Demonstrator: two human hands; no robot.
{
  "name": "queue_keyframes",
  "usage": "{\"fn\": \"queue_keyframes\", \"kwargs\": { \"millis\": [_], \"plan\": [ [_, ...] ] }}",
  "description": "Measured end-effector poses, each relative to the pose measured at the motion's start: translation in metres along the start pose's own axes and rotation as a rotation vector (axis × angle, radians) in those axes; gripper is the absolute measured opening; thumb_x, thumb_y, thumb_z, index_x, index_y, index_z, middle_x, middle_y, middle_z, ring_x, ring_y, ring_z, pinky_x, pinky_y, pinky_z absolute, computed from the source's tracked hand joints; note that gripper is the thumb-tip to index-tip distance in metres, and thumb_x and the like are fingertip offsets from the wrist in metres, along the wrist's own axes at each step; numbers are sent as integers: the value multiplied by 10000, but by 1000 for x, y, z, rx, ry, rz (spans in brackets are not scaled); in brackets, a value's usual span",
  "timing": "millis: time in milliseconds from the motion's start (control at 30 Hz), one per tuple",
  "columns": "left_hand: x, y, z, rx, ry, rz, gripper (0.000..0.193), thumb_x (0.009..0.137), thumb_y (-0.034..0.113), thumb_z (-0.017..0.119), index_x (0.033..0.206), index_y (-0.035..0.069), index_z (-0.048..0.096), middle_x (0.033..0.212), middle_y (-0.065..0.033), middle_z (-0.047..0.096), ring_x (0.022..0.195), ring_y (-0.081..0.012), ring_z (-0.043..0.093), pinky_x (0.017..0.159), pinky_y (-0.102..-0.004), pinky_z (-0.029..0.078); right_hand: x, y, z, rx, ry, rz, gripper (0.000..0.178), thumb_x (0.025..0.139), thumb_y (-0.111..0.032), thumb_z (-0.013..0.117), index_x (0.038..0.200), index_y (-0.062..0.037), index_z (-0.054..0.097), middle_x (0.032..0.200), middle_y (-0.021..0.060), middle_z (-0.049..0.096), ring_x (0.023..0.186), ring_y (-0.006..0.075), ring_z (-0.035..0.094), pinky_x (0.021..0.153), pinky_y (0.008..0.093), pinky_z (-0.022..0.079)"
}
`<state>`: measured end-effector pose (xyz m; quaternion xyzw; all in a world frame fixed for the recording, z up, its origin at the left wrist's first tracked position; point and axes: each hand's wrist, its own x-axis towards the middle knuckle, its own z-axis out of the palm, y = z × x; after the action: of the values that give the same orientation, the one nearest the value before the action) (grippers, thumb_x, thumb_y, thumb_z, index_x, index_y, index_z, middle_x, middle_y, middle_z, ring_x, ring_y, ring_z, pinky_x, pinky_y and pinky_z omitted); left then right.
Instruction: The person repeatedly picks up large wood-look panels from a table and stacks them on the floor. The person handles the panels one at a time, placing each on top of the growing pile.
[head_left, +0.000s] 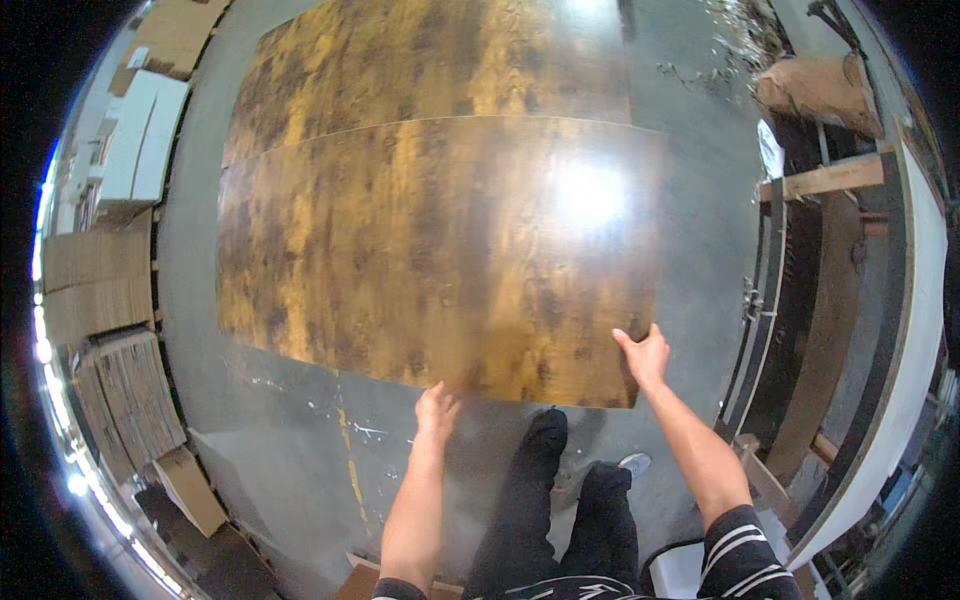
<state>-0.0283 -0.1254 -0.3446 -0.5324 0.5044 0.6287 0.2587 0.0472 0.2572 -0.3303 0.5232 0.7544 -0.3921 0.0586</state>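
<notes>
A large glossy board [400,250] with a brown and amber wood-grain face lies tilted slightly in front of me, a bright light reflecting off its right side. My left hand [437,412] is closed at its near edge, the fingers partly hidden by the board. My right hand [646,358] grips the right edge close to the near corner, thumb on top and the other fingers mostly out of sight beneath. A second board [430,65] with the same finish extends beyond it, partly overlapped by the near one.
Cardboard stacks [100,275] and white boxes [145,135] line the left side. On the right stand a wooden frame [830,180], a long white-faced panel [915,330] and a brown wrapped bundle [820,90]. Grey floor [300,440] with a worn yellow line surrounds my feet.
</notes>
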Motion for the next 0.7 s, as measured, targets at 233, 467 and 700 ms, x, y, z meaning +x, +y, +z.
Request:
{"fn": "queue_keyframes", "kwargs": {
  "millis": [233,467,700],
  "plan": [
    [16,29,-17,124,32,34,485,792,175,613,1204,5,422,1308,-156,354,1189,-329,362,897,-486,375,-20,-22,38,-28,46,-31,486,649,-344,750,915,15,559,858,200,636,816,363,607,717,420,469],
    [21,7,-53,400,110,188,650,807,184,606,1334,3,273,1195,-141,479,972,-245,530,753,-382,464,-19,-16,43,-18,35,-43,481,677,-318,735,967,22,557,907,187,635,867,339,603,745,402,468],
    [-54,-117,-119,1325,-404,580,272,782,279,593,878,29,638,849,-127,657,785,-246,624,712,-366,477,-30,52,26,-86,12,-117,647,688,-387,711,1119,56,522,1059,234,582,1006,331,567,850,392,447]
  ]
}}
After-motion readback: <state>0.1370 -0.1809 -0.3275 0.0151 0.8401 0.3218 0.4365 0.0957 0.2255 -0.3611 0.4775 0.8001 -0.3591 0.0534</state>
